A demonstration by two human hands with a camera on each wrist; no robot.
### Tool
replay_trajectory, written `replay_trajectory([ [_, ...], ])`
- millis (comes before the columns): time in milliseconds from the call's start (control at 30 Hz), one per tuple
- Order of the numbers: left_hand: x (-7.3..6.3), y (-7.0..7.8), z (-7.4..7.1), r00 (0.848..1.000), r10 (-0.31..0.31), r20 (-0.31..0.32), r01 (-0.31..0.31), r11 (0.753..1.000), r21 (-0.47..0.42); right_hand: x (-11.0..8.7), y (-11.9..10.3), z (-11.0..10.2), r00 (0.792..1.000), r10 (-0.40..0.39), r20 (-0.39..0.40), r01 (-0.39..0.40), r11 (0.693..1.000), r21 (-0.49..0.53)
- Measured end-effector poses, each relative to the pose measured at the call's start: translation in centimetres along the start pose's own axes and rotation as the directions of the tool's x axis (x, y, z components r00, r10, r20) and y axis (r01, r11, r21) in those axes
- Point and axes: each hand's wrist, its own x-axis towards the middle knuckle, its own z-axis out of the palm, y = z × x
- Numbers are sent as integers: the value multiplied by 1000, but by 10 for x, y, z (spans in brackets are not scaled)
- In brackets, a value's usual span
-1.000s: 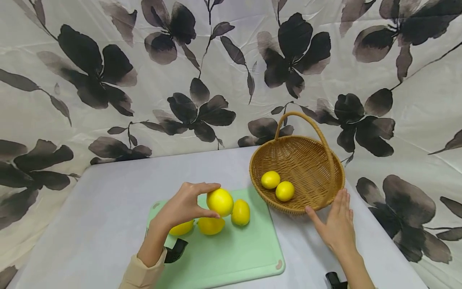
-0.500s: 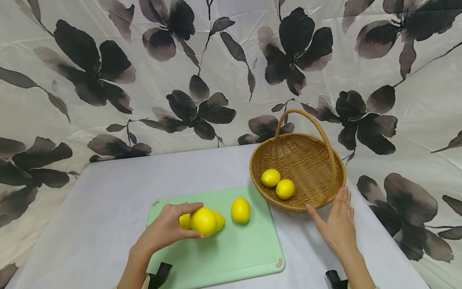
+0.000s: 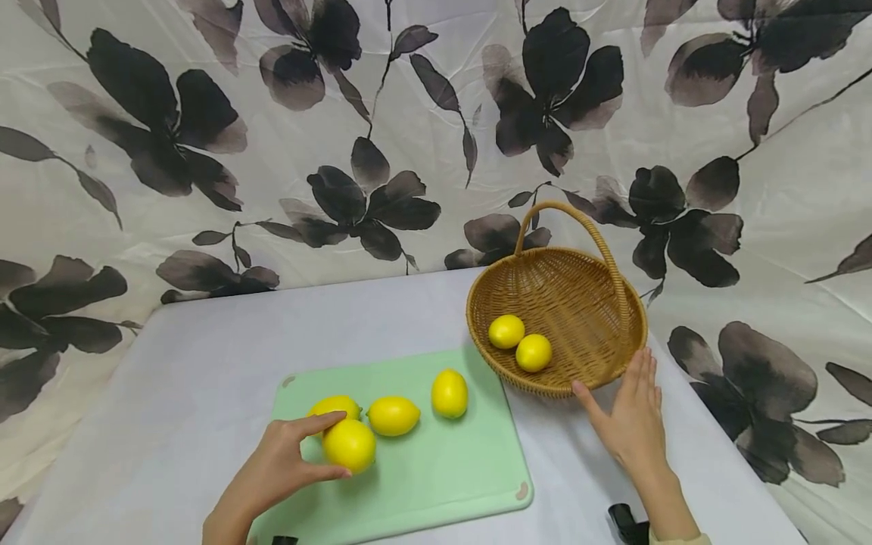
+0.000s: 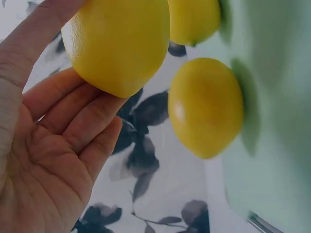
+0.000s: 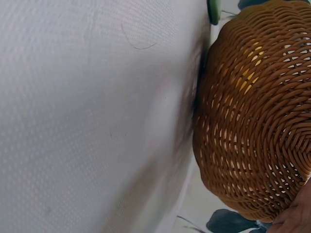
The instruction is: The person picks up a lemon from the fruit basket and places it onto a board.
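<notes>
My left hand [image 3: 289, 454] grips a yellow lemon [image 3: 349, 446] between thumb and fingers, over the left part of the green cutting board [image 3: 450, 469]. Behind it one lemon [image 3: 334, 406] is partly covered by the held one. Further right on the board lie a second lemon [image 3: 393, 416] and a third lemon [image 3: 450, 393]. My right hand [image 3: 633, 424] rests against the near right side of a wicker basket [image 3: 579, 303], thumb spread from straight fingers. Two lemons [image 3: 534, 353] sit inside the basket. The right wrist view shows its woven outside [image 5: 252, 121].
A white cloth [image 3: 225, 341] covers the table under the board and basket. Behind the table hangs a floral curtain [image 3: 436, 250]. The basket's arched handle [image 3: 602, 242] rises above its rim, and the basket stands just beyond the board's far right corner.
My left hand has moved left and nearer to me with the lemon, from above the middle of the board to its left part. The right hand stays at the basket.
</notes>
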Motion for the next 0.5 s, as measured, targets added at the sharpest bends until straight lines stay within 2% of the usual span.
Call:
replay_trajectory([
  [167, -12, -2, 0, 996, -84, 11, 84, 996, 27, 0, -1, 1, 1000, 0, 8, 0, 1000, 3],
  [367, -25, -9, 7, 990, -140, 27, 140, 990, 18, -1, -1, 0, 1000, 4, 16, -4, 1000, -4],
  [500, -30, -14, 13, 985, -166, 41, 166, 986, 5, -1, -1, -1, 1000, 1, 11, -1, 1000, -10],
])
